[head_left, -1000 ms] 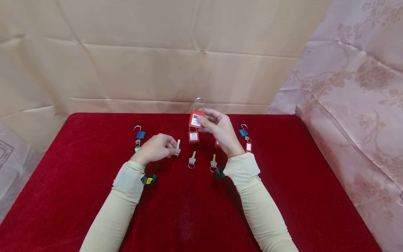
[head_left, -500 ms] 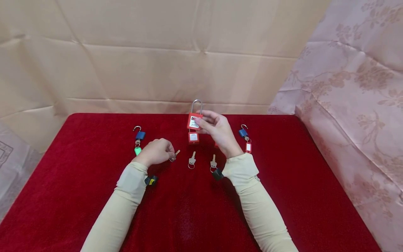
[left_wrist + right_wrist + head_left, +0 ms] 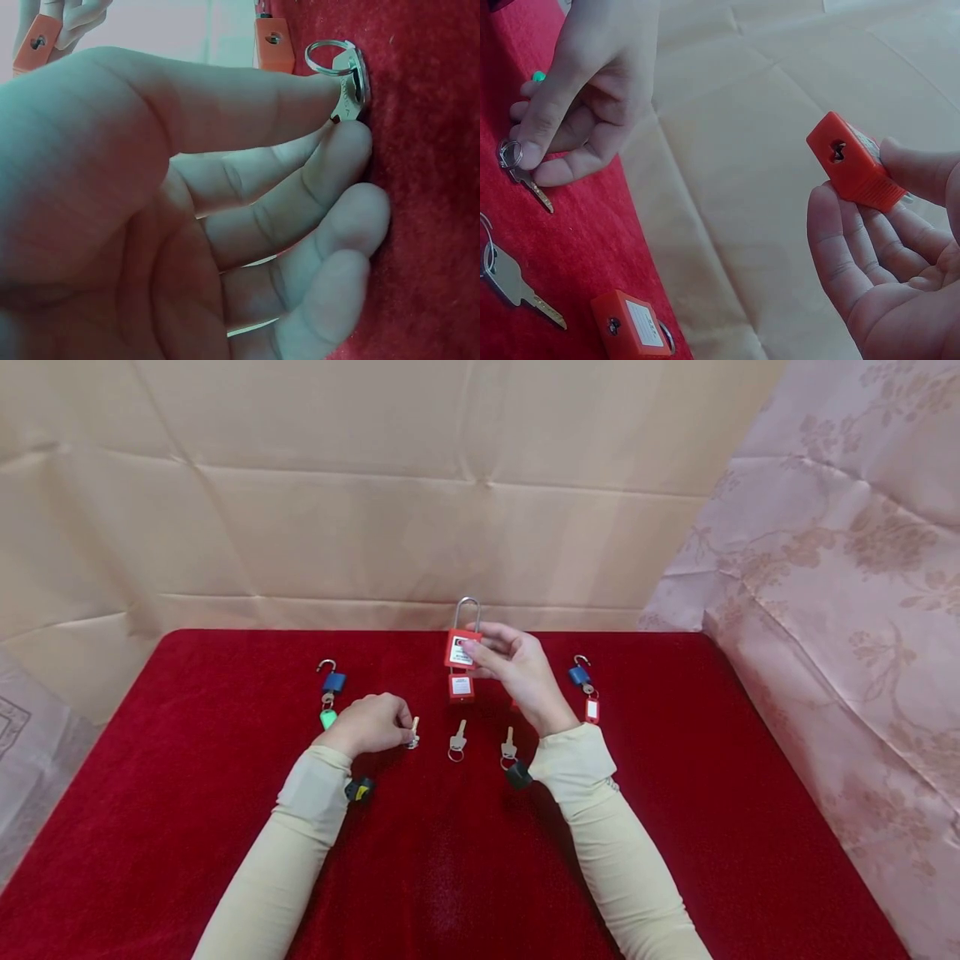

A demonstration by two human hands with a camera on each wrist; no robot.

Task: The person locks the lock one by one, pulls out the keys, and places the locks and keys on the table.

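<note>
My left hand (image 3: 372,724) pinches a key (image 3: 346,99) between thumb and index finger, close over the red cloth. A split ring (image 3: 330,58) hangs on the key's head, and its blade (image 3: 541,196) points away from me. Higher up, my right hand (image 3: 522,675) holds a red padlock (image 3: 461,649) upright, thumb on its white label and shackle on top. The right wrist view shows that padlock's keyhole (image 3: 838,151) with nothing in it. Behind and below it, a second red padlock (image 3: 461,687) lies on the cloth; the right hand mostly hides another red piece (image 3: 514,704).
Two more keys with rings, a middle one (image 3: 458,739) and a right one (image 3: 509,745), lie before the padlocks. Small blue padlocks with keys and tags flank them, left (image 3: 334,682) and right (image 3: 579,676). The red cloth (image 3: 450,860) runs to a beige curtain (image 3: 337,527).
My left hand has brought the key down to the cloth, slightly left and nearer me, and its blade has turned. The right hand has lowered the padlock a little, shifting it left.
</note>
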